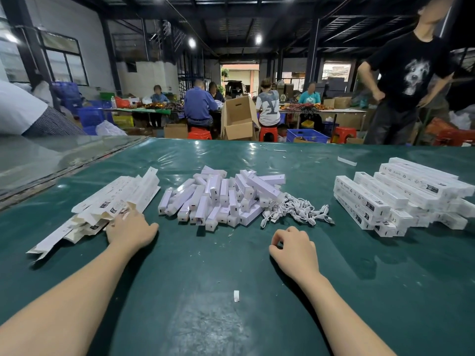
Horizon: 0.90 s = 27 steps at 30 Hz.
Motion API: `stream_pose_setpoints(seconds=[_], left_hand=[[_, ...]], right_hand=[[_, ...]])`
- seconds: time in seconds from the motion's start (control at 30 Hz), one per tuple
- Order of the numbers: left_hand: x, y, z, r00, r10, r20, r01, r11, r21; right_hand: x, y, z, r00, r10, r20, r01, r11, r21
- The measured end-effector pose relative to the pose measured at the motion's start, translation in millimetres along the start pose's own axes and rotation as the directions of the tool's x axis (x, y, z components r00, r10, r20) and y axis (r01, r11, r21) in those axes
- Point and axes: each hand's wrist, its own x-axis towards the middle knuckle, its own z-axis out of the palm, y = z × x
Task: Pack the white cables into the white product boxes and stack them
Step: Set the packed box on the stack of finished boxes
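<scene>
A fan of flat, unfolded white product boxes (113, 201) lies at the left of the green table (205, 278). My left hand (129, 231) rests at the near end of this pile, fingers touching the box flaps. In the middle lies a heap of white oblong parts (218, 199), and a tangle of white cables (295, 209) sits at its right side. My right hand (293, 249) rests on the table below the cables, fingers loosely curled, holding nothing. A stack of closed white boxes (401, 196) stands at the right.
A person in a black T-shirt (408, 73) stands behind the table's far right edge. Small white scraps (236, 296) lie on the table. Beyond it, several people sit at long tables among cardboard cartons (237, 122), red stools and blue crates.
</scene>
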Motion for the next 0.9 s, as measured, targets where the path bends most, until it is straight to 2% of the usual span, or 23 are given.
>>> stream_pose_setpoints(seconds=[0.13,0.23,0.33,0.47,0.53,0.7,0.8,0.9], left_hand=[[-7,8,1,0.994,0.065,-0.083,-0.059,0.995,0.076],[-13,11,3,0.987,0.076,-0.139,-0.078,0.997,-0.010],[-15,12,1,0.991,0.045,-0.127,-0.052,0.997,-0.055],[-19,17,-3,0.993,-0.039,-0.113,0.047,0.997,0.065],[-25,21,0,0.988,-0.075,-0.134,0.085,0.994,0.072],[-33,25,6,0.988,-0.082,-0.131,0.087,0.996,0.032],[-40,31,2,0.989,-0.112,-0.093,0.106,0.992,-0.063],[-57,37,1,0.976,-0.201,-0.087,0.168,0.943,-0.289]], right_hand=[[0,0,-1,1.000,0.000,-0.002,0.000,1.000,-0.002],[0,0,-1,1.000,0.002,0.003,-0.002,1.000,0.001],[0,0,-1,1.000,0.003,0.007,-0.004,1.000,0.011],[0,0,-2,1.000,0.009,0.003,-0.009,1.000,0.014],[0,0,-2,1.000,0.004,0.004,-0.005,1.000,0.012],[0,0,-2,1.000,0.007,0.003,-0.007,1.000,0.013],[0,-1,-2,1.000,0.010,0.006,-0.010,1.000,0.011],[0,-1,-3,1.000,0.015,0.013,-0.015,1.000,0.018]])
